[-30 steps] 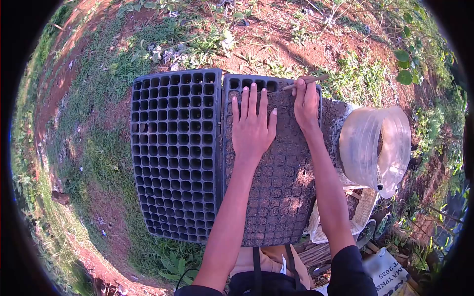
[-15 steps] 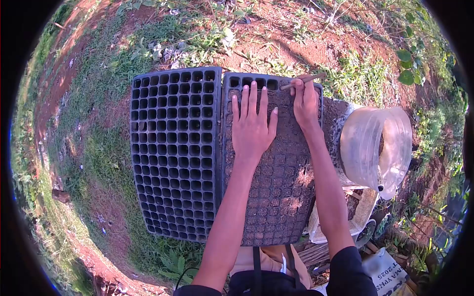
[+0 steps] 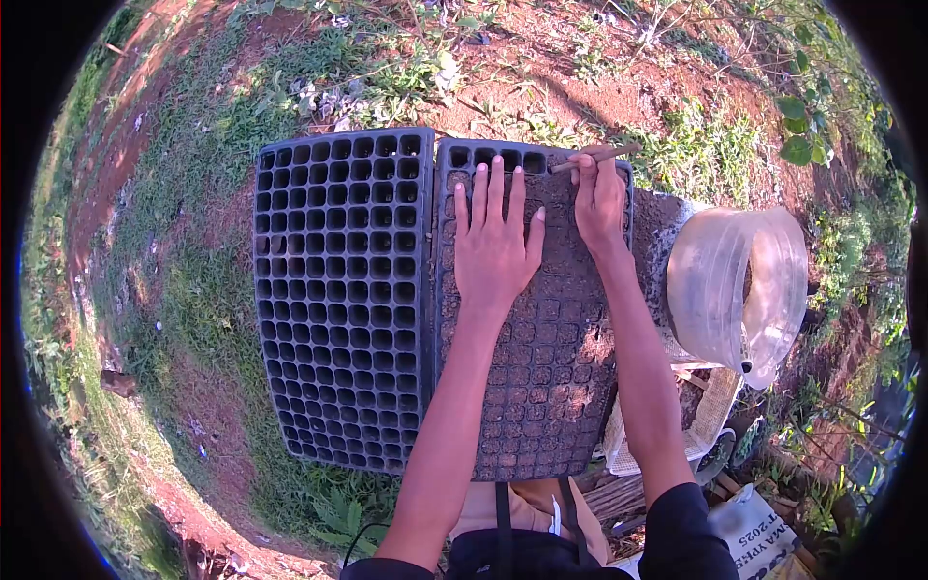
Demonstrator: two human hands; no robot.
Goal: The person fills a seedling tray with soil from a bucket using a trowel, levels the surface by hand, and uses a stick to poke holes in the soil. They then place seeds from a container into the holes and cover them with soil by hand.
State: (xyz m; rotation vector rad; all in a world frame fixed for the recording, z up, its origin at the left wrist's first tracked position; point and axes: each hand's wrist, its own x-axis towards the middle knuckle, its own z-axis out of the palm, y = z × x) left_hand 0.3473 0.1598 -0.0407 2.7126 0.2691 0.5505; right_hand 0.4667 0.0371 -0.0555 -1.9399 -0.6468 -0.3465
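Observation:
A black seedling tray lies before me, most of its cells filled with dark soil; several cells in its far row stand hollow. My left hand rests flat on the soil near the far end, fingers spread, fingertips reaching that row. Pinched in my right hand is a thin wooden stick, at the tray's far right corner. One end of the stick touches the far row, the other points off to the right. To the left sits a second black seedling tray with hollow cells.
Right of the trays stands a cut clear plastic container on a soil-covered surface. Below it is a cream plastic crate. A printed white sack lies at lower right. Grass and red soil surround everything.
Almost nothing differs. Both hands and the stick hold nearly the same place, and the whole view has shifted very slightly.

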